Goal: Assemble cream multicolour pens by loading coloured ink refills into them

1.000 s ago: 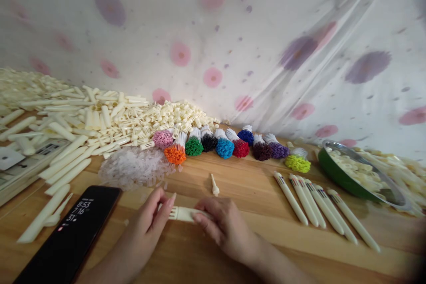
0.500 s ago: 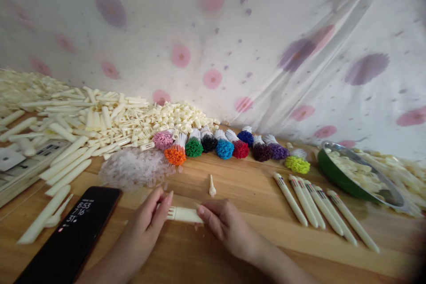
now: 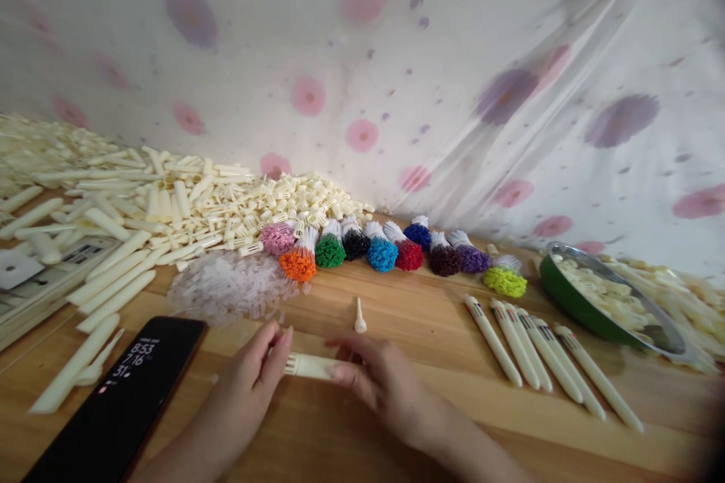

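My left hand (image 3: 249, 370) pinches the slotted end of a cream multicolour pen barrel (image 3: 309, 366) between thumb and fingers. At the barrel's other end is my right hand (image 3: 385, 385), slightly blurred, its thumb on the barrel and its fingers curled loosely behind it. A small cream pointed piece (image 3: 359, 317) stands on the wooden table just beyond the barrel. Past it, bundles of refills with coloured ends make a row, among them an orange bundle (image 3: 297, 266), a light blue bundle (image 3: 381, 253) and a yellow-green bundle (image 3: 505, 279).
Several pens (image 3: 526, 347) lie side by side at right, near a green-sided bowl (image 3: 578, 317) of cream parts. A phone (image 3: 118, 400) lies at left. Behind it are clear plastic bits (image 3: 226, 287) and a large heap of cream pen parts (image 3: 186, 196). A patterned curtain (image 3: 254, 53) hangs behind.
My right hand's fingers have loosened and lifted a little, showing a gap above the thumb. My left hand keeps its pinch on the barrel, almost unmoved.
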Available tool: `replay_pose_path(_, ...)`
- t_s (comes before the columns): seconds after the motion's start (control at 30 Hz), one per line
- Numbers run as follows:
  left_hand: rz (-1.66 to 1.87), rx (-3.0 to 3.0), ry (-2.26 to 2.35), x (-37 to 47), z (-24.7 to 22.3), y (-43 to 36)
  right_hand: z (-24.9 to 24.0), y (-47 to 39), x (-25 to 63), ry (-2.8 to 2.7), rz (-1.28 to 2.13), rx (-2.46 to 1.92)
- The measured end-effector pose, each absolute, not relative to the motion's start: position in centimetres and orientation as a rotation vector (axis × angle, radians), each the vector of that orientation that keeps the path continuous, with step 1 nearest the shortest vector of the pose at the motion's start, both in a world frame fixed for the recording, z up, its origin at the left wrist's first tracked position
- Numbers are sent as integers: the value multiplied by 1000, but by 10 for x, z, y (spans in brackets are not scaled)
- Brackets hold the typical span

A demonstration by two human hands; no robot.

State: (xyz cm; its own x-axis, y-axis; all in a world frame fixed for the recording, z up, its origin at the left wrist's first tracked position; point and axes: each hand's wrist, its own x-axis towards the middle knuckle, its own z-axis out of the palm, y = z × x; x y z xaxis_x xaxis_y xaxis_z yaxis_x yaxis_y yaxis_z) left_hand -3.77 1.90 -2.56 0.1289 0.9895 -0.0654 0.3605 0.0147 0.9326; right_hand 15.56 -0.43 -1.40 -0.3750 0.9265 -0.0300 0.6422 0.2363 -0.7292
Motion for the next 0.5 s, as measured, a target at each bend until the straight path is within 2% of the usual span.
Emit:
replay_pose_path(0.07, 877, 1426, 1406, -37, -28, 21, -13, -7, 153, -2250, 618, -1385)
replay_pose_path(0.13, 867, 1417, 1398, -38, -29, 22, -12, -10, 149, -2303, 555, -1384)
replay_pose_path(0.2, 883, 1498, 1367, -39, -28, 20, -13, -11, 147, -2178, 873, -1432)
replay_pose_path(0.3, 874, 1684, 1330, -40, -27, 18, -15, -9, 147, -1838, 1639, -1407)
replay_pose_path(0.33, 860, 1718, 1342, -41, -28, 18, -14, -8, 148, -1768, 1739, -1399)
replay_pose_path(0.37, 850, 1732, 1366, -41, -29, 19, -14, -7, 149, -1766, 1683, -1421)
replay_pose_path(0.4, 847, 1728, 1397, -41, -30, 20, -13, -7, 150, -1833, 1487, -1455)
replay_pose_path(0.5, 837, 1696, 1458, -40, -35, 25, -12, -9, 150, -2202, 740, -1430)
